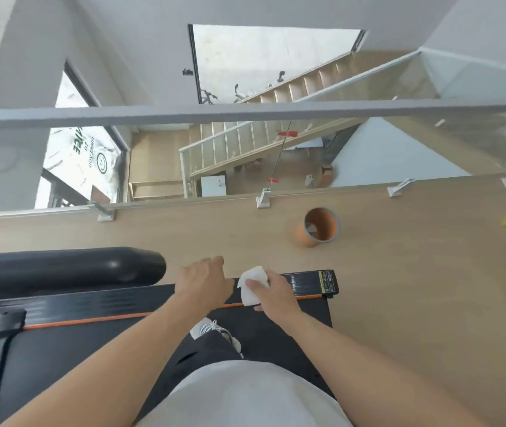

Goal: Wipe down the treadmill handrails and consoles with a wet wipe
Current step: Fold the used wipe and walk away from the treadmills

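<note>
Down in the head view, the right hand (271, 292) pinches a white wet wipe (253, 286) between thumb and fingers, just above the treadmill (159, 298) side rail. The left hand (205, 280) hangs close beside it, fingers loose and holding nothing. A fat black handrail (60, 266) sits off to the left. The person seems to be getting the wipe ready. Next, it likely needs pressing onto that handrail and rubbing along it.
</note>
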Demonstrator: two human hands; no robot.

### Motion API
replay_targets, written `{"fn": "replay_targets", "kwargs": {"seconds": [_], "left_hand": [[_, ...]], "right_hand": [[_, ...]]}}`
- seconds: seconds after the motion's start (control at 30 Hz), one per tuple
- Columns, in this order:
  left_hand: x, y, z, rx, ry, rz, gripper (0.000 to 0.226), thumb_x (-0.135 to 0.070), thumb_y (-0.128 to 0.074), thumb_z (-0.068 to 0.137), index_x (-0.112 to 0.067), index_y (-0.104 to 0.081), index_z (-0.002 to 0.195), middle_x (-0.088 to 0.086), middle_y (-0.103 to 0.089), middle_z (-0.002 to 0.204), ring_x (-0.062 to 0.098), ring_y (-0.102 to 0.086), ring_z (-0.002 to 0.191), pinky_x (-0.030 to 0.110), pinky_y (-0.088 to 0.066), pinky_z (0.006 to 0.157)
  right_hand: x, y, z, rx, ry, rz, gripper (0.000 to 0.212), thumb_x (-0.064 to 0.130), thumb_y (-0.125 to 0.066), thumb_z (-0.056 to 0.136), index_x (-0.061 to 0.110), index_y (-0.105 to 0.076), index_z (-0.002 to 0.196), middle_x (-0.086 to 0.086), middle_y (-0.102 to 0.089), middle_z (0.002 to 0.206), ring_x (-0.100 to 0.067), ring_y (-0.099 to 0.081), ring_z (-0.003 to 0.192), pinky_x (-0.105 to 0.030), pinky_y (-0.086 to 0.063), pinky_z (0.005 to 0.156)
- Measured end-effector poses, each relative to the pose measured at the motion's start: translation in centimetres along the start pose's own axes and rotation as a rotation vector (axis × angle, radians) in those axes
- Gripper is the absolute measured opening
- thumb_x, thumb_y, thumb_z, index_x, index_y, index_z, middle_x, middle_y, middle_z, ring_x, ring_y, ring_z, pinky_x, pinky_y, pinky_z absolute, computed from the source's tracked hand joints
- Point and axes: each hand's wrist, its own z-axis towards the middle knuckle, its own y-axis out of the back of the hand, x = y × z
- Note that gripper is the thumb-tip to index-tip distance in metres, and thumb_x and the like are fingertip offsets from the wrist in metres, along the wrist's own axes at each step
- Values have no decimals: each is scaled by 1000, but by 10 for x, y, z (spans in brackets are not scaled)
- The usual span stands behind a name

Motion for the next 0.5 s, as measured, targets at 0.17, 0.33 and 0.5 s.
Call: {"fn": "replay_targets", "kwargs": {"seconds": [0.17,0.33,0.5], "left_hand": [[-81,-53,-15,184,1,-526,40,-44,-59,91,-30,-56,128,-6,-68,117,22,-68,102,38,-54,91],[-184,-97,-51,176,-77,-661,14,-38,-63,91,-25,-69,94,-5,-72,90,16,-66,80,29,-53,68],[-283,-125,-77,167,-235,-607,7,-30,-63,93,-29,-66,88,-5,-71,88,15,-66,83,28,-47,66]], "right_hand": [[-35,66,-38,-3,-43,280,8,25,-69,97,25,-75,102,-1,-75,105,-21,-70,104,-37,-64,78],[-105,157,-97,-5,-52,330,12,25,-68,98,30,-73,108,6,-77,104,-16,-70,103,-38,-60,86],[-169,229,-135,-161,-114,528,24,19,-74,93,22,-67,116,-1,-77,108,-19,-72,101,-31,-58,75]]}}
